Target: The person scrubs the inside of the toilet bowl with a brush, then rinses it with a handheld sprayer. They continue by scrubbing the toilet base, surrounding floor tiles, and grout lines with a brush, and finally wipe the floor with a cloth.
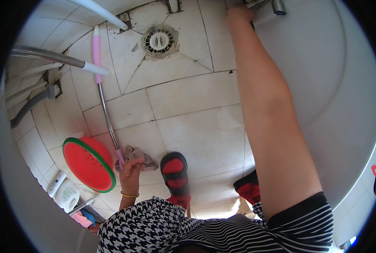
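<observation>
My left hand (132,167), with a gold-coloured bangle at the wrist, has curled fingers in front of a bunched greyish cloth mop head (150,163). From there the mop's metal pole (107,114) runs along the tiled floor to a pink grip (97,53) with a white tip. Whether my fingers touch the cloth cannot be told. My right arm stretches far forward, and my right hand (240,14) is at the top edge beside a short metal cylinder (279,8), next to a smooth white surface (305,57). What that hand holds is hidden.
A red basin with a green rim (90,164) leans at the left, near a white plastic bottle (67,194). Ahead are a round floor drain (159,41), a white pipe (102,14) and a grey corrugated hose (31,106). My sandalled foot (174,172) is on the tiles.
</observation>
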Tool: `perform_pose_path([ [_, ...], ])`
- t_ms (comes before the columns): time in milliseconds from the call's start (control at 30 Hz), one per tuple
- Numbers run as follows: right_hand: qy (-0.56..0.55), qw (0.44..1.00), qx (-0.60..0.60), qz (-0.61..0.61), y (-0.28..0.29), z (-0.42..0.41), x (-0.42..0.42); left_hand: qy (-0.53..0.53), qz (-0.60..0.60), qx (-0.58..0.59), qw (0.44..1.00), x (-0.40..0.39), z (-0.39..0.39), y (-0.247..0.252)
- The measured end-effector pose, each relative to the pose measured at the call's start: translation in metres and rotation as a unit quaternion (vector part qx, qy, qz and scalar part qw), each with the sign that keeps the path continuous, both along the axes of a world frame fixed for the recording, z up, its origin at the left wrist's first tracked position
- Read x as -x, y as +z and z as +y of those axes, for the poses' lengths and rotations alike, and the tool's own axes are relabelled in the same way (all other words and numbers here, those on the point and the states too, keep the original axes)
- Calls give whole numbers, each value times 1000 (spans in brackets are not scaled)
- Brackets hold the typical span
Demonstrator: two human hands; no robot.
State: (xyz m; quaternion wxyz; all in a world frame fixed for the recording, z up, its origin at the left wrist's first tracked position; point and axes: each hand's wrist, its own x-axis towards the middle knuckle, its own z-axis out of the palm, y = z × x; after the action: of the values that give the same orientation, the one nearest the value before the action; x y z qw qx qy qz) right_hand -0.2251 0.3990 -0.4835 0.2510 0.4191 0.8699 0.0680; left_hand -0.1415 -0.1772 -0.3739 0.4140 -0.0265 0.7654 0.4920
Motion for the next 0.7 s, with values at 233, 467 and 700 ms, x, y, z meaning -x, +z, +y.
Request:
perform_pose_path([
  [233,-434,588,309,609,-7,-60,-39,-11,-17,9,1000,-4,-2,-2],
  [467,-360,606,253,663,-51,-76,-28,4,-18,-11,1000,1,5,3],
  [700,-228,835,119,487,8,-72,-49,2,-31,14,999,-1,1,3],
])
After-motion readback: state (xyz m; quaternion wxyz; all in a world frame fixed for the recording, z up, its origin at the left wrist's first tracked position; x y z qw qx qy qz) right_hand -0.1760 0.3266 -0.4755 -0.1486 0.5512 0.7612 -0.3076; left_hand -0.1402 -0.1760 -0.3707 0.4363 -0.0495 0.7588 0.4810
